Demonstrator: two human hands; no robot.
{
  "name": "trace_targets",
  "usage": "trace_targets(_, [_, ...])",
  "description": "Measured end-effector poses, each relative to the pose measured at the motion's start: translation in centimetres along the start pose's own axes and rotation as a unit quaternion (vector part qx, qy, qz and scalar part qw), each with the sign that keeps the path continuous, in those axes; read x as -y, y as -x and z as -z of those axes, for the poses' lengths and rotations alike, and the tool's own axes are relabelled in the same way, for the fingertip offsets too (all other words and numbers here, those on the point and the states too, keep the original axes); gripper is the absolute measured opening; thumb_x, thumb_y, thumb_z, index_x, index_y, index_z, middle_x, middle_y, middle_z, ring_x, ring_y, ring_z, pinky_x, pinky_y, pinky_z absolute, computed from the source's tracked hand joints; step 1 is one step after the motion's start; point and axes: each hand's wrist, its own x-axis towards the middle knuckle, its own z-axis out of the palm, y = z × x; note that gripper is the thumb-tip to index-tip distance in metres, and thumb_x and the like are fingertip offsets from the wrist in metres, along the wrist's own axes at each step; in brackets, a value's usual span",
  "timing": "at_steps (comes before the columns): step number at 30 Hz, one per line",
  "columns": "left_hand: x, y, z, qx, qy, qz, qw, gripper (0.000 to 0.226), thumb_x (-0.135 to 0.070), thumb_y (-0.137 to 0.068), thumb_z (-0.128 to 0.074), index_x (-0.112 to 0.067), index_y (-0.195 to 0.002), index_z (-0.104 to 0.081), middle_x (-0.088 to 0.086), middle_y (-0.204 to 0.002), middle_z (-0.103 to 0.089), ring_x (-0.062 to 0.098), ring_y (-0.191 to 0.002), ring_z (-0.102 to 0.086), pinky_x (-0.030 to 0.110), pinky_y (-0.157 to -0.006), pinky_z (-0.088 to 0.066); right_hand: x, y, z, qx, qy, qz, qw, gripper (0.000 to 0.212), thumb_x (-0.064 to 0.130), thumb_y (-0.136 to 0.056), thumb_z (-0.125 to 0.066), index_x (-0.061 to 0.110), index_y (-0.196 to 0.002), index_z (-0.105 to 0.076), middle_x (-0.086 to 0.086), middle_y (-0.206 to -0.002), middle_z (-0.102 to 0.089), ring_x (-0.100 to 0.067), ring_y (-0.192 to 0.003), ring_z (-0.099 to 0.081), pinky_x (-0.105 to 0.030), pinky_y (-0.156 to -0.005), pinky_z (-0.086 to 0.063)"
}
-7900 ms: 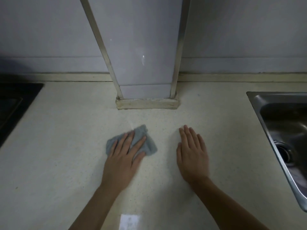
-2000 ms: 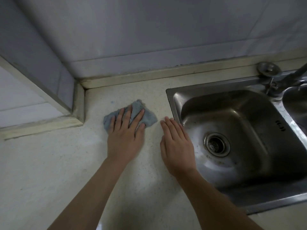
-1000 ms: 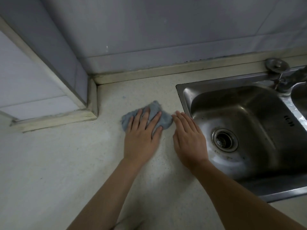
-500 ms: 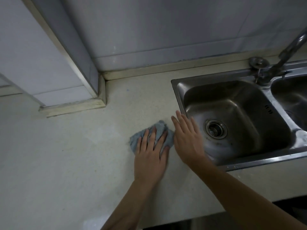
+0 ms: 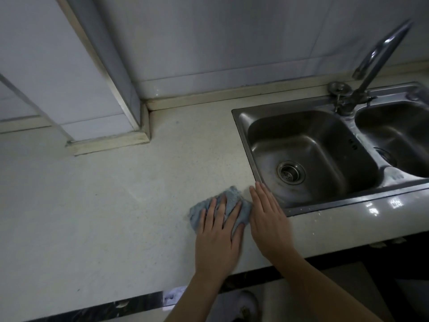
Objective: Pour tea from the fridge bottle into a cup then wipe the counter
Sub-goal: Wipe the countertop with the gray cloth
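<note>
A small grey-blue cloth lies crumpled on the pale speckled counter, close to the sink's front left corner. My left hand presses flat on the cloth with its fingers straight and spread. My right hand lies flat on the counter just right of the cloth, fingers straight and together, its edge touching the cloth. No bottle and no cup are in view.
A double steel sink with a drain and a tap fills the right side. A tiled pillar juts onto the counter at the back left. The counter's front edge runs just below my wrists.
Both hands and the cloth have slid along the counter from in front of the pillar to beside the sink, then toward the front edge. The hands stay flat throughout.
</note>
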Motion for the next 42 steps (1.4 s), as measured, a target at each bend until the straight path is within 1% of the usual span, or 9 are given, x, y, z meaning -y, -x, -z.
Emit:
trace_targets(4, [0.7, 2.3, 0.3, 0.008, 0.006, -0.032, 0.999, 0.053, -0.049, -0.104, -0.027, -0.031, -0.154, -0.027, 0.002, -0.162, -0.023, 0.021, -0.151, -0.016, 0.042, -0.122, -0.011, 0.8, 1.5, 0.5, -0.009, 0.037, 0.013, 0.999, 0.053, 0.024, -0.094, -0.031, 0.001, -0.141, -0.041, -0.017, -0.148, -0.04, -0.025, -0.139, -0.036, -0.038, -0.113, -0.026])
trace_targets(11, [6.4, 7.2, 2.7, 0.016, 0.021, -0.028, 0.999, 0.051, -0.048, -0.103, -0.028, -0.03, -0.149, -0.041, 0.002, -0.158, -0.033, 0.023, -0.146, -0.031, 0.043, -0.118, -0.019, 7.1, 4.4, 1.7, 0.015, 0.018, 0.075, 0.997, 0.055, 0.02, -0.092, -0.026, 0.002, -0.142, -0.04, -0.017, -0.148, -0.04, -0.027, -0.138, -0.038, -0.042, -0.109, -0.039])
trace_targets(17, [13.7, 10.7, 5.8, 0.023, 0.0, 0.007, 1.0, 0.053, -0.051, -0.101, -0.025, -0.037, -0.152, -0.026, 0.002, -0.157, -0.035, 0.025, -0.141, -0.039, 0.04, -0.118, -0.022, 15.6, 4.8, 2.3, 0.042, -0.03, 0.168, 0.984, 0.059, 0.018, -0.079, -0.071, 0.008, -0.134, -0.054, -0.012, -0.139, -0.053, -0.025, -0.129, -0.05, -0.042, -0.102, -0.045])
trace_targets(23, [19.9, 10.6, 7.7, -0.002, 0.001, 0.025, 1.0, 0.055, -0.052, -0.103, -0.016, -0.04, -0.155, -0.003, 0.004, -0.155, -0.039, 0.025, -0.141, -0.039, 0.038, -0.116, -0.022, 22.6, 1.6, 1.6, 0.068, -0.027, 0.225, 0.972, 0.052, 0.025, -0.082, -0.049, 0.007, -0.129, -0.059, -0.008, -0.136, -0.056, -0.021, -0.125, -0.054, -0.035, -0.103, -0.046])
trace_targets(27, [23.6, 8.4, 8.0, -0.003, 0.0, 0.042, 0.999, 0.057, -0.051, -0.104, -0.013, -0.033, -0.156, 0.0, 0.003, -0.159, -0.032, 0.024, -0.146, -0.029, 0.04, -0.115, -0.018, 25.7, -1.6, 0.1, 0.086, -0.031, 0.265, 0.96, 0.055, 0.027, -0.085, -0.032, 0.006, -0.127, -0.06, -0.008, -0.137, -0.055, -0.018, -0.127, -0.052, -0.035, -0.107, -0.029])
trace_targets(32, [27.8, 4.9, 8.5, -0.006, -0.004, 0.067, 0.998, 0.057, -0.048, -0.105, -0.016, -0.031, -0.157, 0.002, 0.002, -0.16, -0.03, 0.022, -0.148, -0.025, 0.041, -0.115, -0.02, 29.0, -7.2, -2.0, 0.094, -0.072, 0.263, 0.958, 0.051, 0.024, -0.071, -0.068, 0.008, -0.119, -0.067, -0.006, -0.128, -0.063, -0.017, -0.119, -0.059, -0.029, -0.109, -0.036])
trace_targets(35, [30.3, 2.5, 9.0, 0.018, -0.03, 0.079, 0.996, 0.056, -0.046, -0.106, -0.009, -0.024, -0.157, -0.012, 0.004, -0.159, -0.031, 0.026, -0.145, -0.032, 0.042, -0.112, -0.023, 30.9, -10.0, -3.4, 0.068, -0.071, 0.257, 0.961, 0.05, 0.021, -0.074, -0.062, 0.002, -0.12, -0.064, -0.01, -0.128, -0.062, -0.021, -0.118, -0.06, -0.03, -0.117, -0.019])
trace_targets(39, [32.8, 0.3, 9.4, 0.034, -0.063, 0.076, 0.994, 0.058, -0.047, -0.106, -0.011, -0.019, -0.154, -0.026, 0.002, -0.16, -0.03, 0.021, -0.147, -0.028, 0.041, -0.114, -0.022, 32.2, -13.0, -4.4, 0.097, -0.057, 0.241, 0.964, 0.08, 0.021, -0.047, -0.089, -0.001, -0.119, -0.063, -0.013, -0.127, -0.062, -0.024, -0.118, -0.06, -0.036, -0.108, -0.039])
trace_targets(42, [34.5, -1.5, 9.9, 0.059, -0.085, 0.049, 0.993, 0.06, -0.049, -0.105, -0.009, -0.02, -0.154, -0.03, 0.002, -0.161, -0.026, 0.022, -0.148, -0.026, 0.042, -0.114, -0.02, 32.6, -14.4, -4.3, 0.125, -0.028, 0.24, 0.962, 0.08, 0.019, -0.075, -0.073, 0.002, -0.142, -0.033, -0.012, -0.152, -0.031, -0.023, -0.14, -0.032, -0.041, -0.114, -0.017])
